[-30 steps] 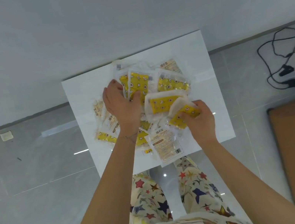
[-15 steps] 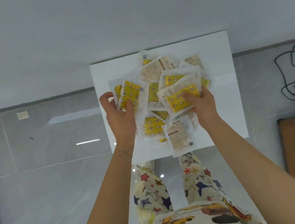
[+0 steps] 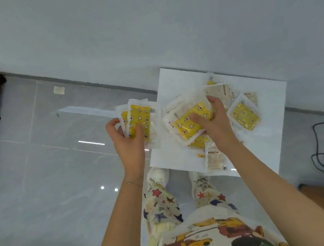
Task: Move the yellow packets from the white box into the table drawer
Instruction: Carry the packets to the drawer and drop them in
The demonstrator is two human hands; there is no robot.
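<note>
Head view: lifting out, clamping yellow packets [image 3: 139, 120] in fingers [image 3: 113, 124] of left hand [image 3: 129, 149] and right hand [image 3: 216, 126]; next needing carrying to unseen drawer.

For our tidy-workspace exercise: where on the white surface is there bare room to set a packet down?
Bare: the far-left corner of the white surface, beyond the packet pile, and its right strip past the lone yellow packet. Crowded: the middle, where packets overlap under the right hand.
</note>
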